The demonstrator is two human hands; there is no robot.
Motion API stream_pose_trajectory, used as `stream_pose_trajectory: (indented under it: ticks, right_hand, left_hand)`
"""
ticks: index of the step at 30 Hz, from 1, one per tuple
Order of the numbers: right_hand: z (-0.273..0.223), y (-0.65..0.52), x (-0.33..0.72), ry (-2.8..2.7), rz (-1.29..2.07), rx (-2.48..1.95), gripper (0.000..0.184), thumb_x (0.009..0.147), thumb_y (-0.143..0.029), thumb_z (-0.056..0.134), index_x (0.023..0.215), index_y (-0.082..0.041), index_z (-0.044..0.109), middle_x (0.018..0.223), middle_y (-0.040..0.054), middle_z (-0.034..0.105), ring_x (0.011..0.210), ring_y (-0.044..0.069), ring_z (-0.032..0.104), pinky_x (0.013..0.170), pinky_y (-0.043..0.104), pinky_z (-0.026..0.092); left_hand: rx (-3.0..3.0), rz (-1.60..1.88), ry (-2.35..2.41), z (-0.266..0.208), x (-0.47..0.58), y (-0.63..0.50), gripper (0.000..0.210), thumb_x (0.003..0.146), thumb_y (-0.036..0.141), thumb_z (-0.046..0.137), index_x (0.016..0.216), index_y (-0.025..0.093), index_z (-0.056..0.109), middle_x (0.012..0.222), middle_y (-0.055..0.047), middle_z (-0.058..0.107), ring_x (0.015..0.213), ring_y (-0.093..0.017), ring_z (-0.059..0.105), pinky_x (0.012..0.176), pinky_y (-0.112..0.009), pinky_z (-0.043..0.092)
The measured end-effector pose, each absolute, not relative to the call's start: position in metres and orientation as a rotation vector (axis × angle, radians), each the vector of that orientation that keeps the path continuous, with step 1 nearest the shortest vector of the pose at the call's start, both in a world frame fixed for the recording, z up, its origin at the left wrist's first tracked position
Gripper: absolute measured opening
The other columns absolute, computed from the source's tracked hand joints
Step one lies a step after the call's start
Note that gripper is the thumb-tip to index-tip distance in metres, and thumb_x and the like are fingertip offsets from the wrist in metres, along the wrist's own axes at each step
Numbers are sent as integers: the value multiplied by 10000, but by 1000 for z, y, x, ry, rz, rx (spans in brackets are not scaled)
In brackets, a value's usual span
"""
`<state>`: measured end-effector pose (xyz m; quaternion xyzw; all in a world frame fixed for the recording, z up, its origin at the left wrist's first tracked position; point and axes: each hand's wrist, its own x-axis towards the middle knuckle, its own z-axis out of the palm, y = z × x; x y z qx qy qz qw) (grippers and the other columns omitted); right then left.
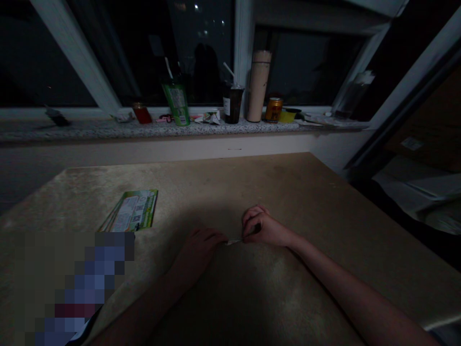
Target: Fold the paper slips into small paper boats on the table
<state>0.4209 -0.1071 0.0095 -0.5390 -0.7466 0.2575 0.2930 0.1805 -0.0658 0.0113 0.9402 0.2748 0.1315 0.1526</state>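
Right hand (pixel 265 227) pinches a strip (pixel 233 242) over a table (pixel 205 187) facing dark windows (pixel 306 62).

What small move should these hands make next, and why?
Perhaps the right hand should ease the small pale strip gently straight: it appears to pinch one end, while the left hand lies at the other. The light is too dim to tell whether the left hand holds it.

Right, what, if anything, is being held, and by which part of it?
A small pale strip: the right hand pinches its right end; the left hand is at its left end, its grip unclear.
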Motion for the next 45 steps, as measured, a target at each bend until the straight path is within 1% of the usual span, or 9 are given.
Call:
stream_pose_trajectory:
  ticks: [5,10,14,17,23,27,34,39,45]
  right_hand:
    - [8,-107,421,-1989,700,-1443,95,632,-246,816,673,-247,729,810,-30,650,973,163,549,985,374,181]
    - [7,-106,422,-1996,734,-1430,81,654,-235,803,666,-235,723,749,-26,670,918,166,566,945,375,204]
    - [4,-106,423,-2018,764,-1370,72,676,-232,794,669,-237,723,700,-42,667,841,144,585,912,355,220]
    - [2,-105,424,-2019,762,-1349,72,682,-228,791,667,-236,722,687,-46,670,824,136,590,918,350,212]
    - [0,-104,424,-2013,752,-1372,74,700,-256,775,663,-227,717,692,-36,678,833,145,592,928,351,220]
    - [1,-104,423,-2014,756,-1403,80,705,-273,769,663,-232,715,694,-37,681,846,150,591,930,352,220]
    - [5,-102,421,-2022,763,-1482,76,695,-268,771,663,-221,720,688,-26,681,830,151,597,916,345,238]
    - [10,-99,417,-2020,809,-1550,52,675,-211,770,656,-210,722,673,-36,679,745,129,602,895,339,256]
    - [17,-99,411,-1954,879,-1722,33,674,-212,744,650,-210,722,665,-41,681,731,141,611,928,412,200]
  left_hand:
    - [2850,305,725,11,180,-68,432,867,-7,427,1153,255,617,1032,-25,644,961,-194,559,895,-367,380]
    - [2991,230,658,11,179,-70,429,892,27,475,1206,300,577,1057,-19,618,975,-192,545,888,-360,392]
    - [3025,79,676,19,182,-80,365,877,55,516,1178,246,593,1084,-49,612,1000,-229,545,879,-386,426]
    - [2964,64,737,25,186,-93,368,872,55,467,1205,178,565,1128,-81,602,1029,-233,547,899,-384,447]
    - [2868,127,816,19,188,-114,433,898,154,385,1324,117,453,1392,-140,444,1262,-264,421,1016,-430,388]
    - [2835,52,802,12,187,-118,486,912,222,382,1373,67,388,1468,-184,321,1339,-285,321,1049,-447,349]
    - [2788,105,738,8,187,-123,640,908,331,463,1465,138,213,1524,-137,195,1386,-284,196,1105,-464,240]
    - [2751,105,729,11,192,-125,742,857,463,531,1454,125,249,1490,-161,287,1362,-330,245,1100,-510,217]
    - [2738,124,736,11,194,-127,744,839,481,553,1440,135,285,1482,-165,304,1349,-338,274,1088,-513,239]
